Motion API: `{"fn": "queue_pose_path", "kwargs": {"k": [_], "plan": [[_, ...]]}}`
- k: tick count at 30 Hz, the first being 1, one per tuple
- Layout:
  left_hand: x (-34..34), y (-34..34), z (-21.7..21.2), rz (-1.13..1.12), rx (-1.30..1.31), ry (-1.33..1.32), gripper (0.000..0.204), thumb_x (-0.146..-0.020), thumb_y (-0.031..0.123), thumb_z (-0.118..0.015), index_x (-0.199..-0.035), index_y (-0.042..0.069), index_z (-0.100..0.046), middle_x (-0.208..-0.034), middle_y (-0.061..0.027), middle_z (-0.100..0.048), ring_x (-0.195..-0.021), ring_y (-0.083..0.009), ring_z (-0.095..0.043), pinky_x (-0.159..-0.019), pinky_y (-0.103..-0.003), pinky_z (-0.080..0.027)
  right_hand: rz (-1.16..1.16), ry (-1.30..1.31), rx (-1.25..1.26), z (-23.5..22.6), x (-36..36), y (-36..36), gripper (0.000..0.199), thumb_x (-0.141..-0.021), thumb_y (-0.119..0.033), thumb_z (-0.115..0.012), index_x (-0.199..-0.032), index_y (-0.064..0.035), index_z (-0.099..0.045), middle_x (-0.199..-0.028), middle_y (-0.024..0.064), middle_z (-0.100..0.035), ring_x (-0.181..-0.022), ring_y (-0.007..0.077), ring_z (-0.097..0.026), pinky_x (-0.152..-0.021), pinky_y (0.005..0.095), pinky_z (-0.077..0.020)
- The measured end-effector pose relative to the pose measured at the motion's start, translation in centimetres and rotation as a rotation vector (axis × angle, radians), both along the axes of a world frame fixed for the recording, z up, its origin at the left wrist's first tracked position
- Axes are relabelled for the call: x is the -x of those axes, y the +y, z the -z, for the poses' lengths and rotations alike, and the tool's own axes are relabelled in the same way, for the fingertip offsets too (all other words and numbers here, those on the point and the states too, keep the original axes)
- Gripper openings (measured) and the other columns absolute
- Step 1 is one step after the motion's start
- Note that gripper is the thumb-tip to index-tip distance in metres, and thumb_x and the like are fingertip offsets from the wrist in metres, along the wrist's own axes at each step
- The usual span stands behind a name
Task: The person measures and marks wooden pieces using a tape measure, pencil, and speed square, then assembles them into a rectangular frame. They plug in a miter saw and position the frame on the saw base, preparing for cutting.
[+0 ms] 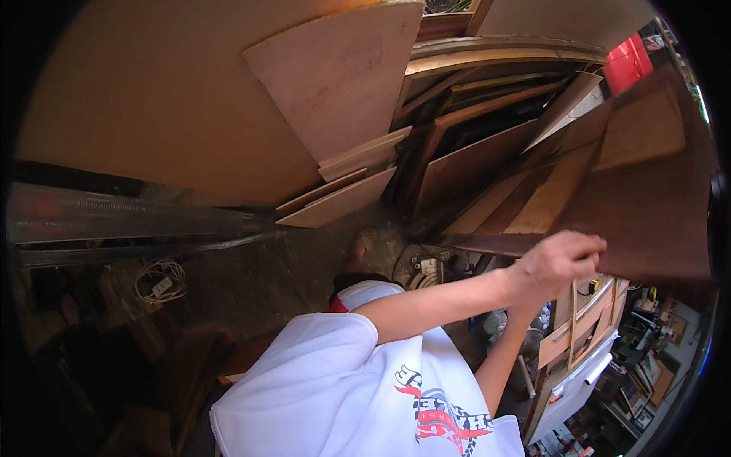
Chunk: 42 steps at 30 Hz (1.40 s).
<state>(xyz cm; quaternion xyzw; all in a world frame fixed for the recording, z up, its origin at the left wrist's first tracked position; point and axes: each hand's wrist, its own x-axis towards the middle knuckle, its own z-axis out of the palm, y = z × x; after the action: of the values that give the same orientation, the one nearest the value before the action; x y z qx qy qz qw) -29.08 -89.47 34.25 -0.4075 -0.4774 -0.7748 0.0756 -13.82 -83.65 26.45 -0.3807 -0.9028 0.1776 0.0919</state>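
Note:
My left arm reaches across to the right. Its hand is closed, with the fingers curled at the lower edge of a large dark brown board. The board stands tilted at the right, smeared by motion, with lighter wood-coloured patches on its face. My right forearm rises from below toward the same edge. The right hand itself is hidden behind my left wrist, so its fingers do not show.
Big sheets of plywood lean at the back, with framed panels beside them. A coiled white extension cord lies at left. A wooden workbench stands lower right, with cluttered shelves beyond. A red box sits far right.

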Motion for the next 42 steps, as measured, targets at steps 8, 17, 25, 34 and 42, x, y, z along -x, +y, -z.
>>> {"fn": "queue_pose_path", "kwargs": {"k": [8, 17, 25, 34, 42], "plan": [[-8.3, -0.2, 0.1, 0.182, 0.044, 0.029, 0.012, -0.083, 0.005, -0.066, -0.093, 0.003, -0.059, -0.118, -0.0165, -0.066, -0.104, -0.0314, -0.067, -0.08, -0.038, -0.056, 0.166, 0.512, 0.037, -0.8, -5.3, -1.7, 0.056, -0.097, -0.029, -0.062, -0.14, 0.002, -0.043, -0.137, 0.017, -0.053, -0.127, 0.0275, -0.052, -0.102, 0.0383, -0.0449], [-9.0, -0.2, 6.0, 0.558, 0.105, 0.205, 0.038, -0.082, 0.033, -0.073, -0.109, 0.006, -0.068, -0.126, -0.0137, -0.064, -0.116, -0.0326, -0.061, -0.097, -0.046, -0.049, 0.233, 0.618, -0.062, -2.3, -10.5, -2.6, 0.036, -0.102, -0.019, -0.058, -0.123, 0.01, -0.058, -0.124, 0.0198, -0.063, -0.116, 0.0259, -0.061, -0.095, 0.0381, -0.0489], [-13.7, -6.5, 24.3, 0.573, 1.081, 0.122, 0.069, -0.084, 0.046, -0.073, -0.134, 0.003, -0.05, -0.128, -0.0178, -0.054, -0.116, -0.0388, -0.055, -0.097, -0.046, -0.045, 0.365, 0.599, -0.218, -3.0, -15.1, -3.1, 0.034, -0.1, -0.007, -0.057, -0.126, 0.0143, -0.056, -0.131, 0.0257, -0.059, -0.114, 0.031, -0.062, -0.1, 0.0389, -0.0458], [-24.0, -0.1, 29.8, 0.271, 1.308, -0.057, 0.072, -0.071, 0.024, -0.084, -0.127, 0.001, -0.045, -0.12, -0.0191, -0.051, -0.115, -0.0373, -0.054, -0.092, -0.046, -0.045, 0.304, 0.524, -0.173, -2.8, -18.8, 0.3, 0.036, -0.1, -0.007, -0.057, -0.13, 0.013, -0.054, -0.133, 0.023, -0.057, -0.117, 0.029, -0.059, -0.103, 0.0388, -0.0432], [-25.3, -0.2, 31.7, 0.209, 1.199, 0.023, 0.046, -0.074, 0.006, -0.072, -0.116, 0.005, -0.054, -0.109, -0.0155, -0.056, -0.104, -0.0362, -0.06, -0.086, -0.047, -0.048, 0.241, 0.599, -0.179, -2.2, -20.1, 1.5, 0.033, -0.1, -0.008, -0.059, -0.126, 0.0128, -0.055, -0.126, 0.0177, -0.061, -0.11, 0.0225, -0.06, -0.096, 0.0328, -0.0467]]}}
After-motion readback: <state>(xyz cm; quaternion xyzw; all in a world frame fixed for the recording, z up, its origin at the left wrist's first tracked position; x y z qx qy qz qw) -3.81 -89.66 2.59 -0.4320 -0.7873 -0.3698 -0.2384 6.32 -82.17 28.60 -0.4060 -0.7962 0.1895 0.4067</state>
